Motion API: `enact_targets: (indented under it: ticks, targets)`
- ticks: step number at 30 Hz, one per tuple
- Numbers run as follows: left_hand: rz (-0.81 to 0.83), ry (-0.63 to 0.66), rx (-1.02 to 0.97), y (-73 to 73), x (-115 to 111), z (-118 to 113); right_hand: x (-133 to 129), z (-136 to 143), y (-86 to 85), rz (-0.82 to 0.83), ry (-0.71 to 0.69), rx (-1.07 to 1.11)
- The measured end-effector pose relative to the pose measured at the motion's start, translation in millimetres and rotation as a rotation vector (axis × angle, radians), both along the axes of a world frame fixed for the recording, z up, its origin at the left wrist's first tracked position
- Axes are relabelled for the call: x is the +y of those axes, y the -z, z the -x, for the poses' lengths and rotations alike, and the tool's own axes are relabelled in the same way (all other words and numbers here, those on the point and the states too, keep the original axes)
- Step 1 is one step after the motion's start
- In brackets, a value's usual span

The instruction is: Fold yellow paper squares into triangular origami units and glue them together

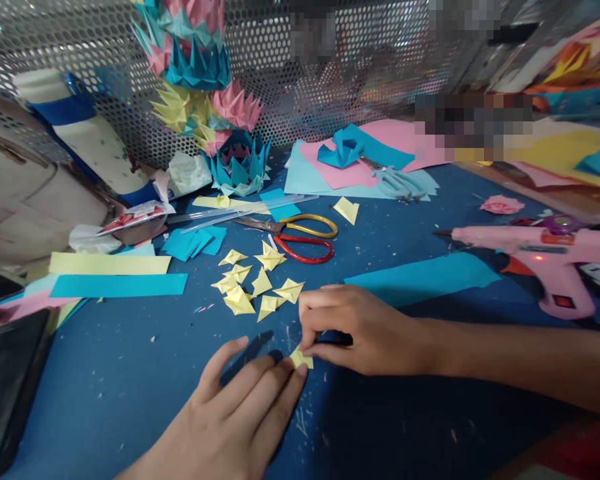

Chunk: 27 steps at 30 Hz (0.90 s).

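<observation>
A small yellow folded paper piece [304,361] lies on the blue table between my two hands. My left hand [250,413] is spread flat, its fingertips pressing the paper's left and near edges. With thumb and fingers pinched, my right hand [353,330] grips the paper's upper right part. Just beyond my hands lies a loose group of yellow folded paper pieces [261,282]. Behind that group rest scissors [305,237] with one yellow and one red handle, blades pointing left.
A pink glue gun [555,250] lies at right, its light glowing, beside a blue paper strip [425,277]. At left are paper strips [117,285] and a black phone [15,393]. Folded paper flowers [240,163] stand by the perforated metal panel [270,67], near pale-blue-handled scissors [400,183].
</observation>
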State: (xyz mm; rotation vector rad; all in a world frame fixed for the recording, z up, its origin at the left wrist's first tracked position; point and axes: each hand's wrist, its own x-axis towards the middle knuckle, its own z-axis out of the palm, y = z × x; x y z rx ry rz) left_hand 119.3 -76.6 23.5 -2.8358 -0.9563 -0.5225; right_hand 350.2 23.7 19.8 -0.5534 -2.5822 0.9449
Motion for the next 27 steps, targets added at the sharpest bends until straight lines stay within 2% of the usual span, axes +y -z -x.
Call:
enact_targets:
  ticks: [5,8,16,20,27]
  targets:
    - [-0.06,-0.009,0.012,4.3,-2.8,-0.9,0.5,-1.4,0.7,-0.044,-0.025,-0.005]
    - [-0.073,-0.015,0.028,6.9,-4.6,-0.3,0.1,0.9,-2.7,-0.01,-0.004,-0.04]
    - [-0.009,-0.035,-0.044,5.9,-9.1,2.8,1.0,8.6,-7.0,0.051,0.027,-0.1]
    - [0.021,-0.056,-0.073,5.8,-9.7,3.5,1.1,8.0,-5.4,0.055,-0.007,-0.079]
    - [0.029,-0.071,-0.111,8.3,-9.8,3.5,-1.0,8.9,-4.4,-0.074,-0.013,-0.139]
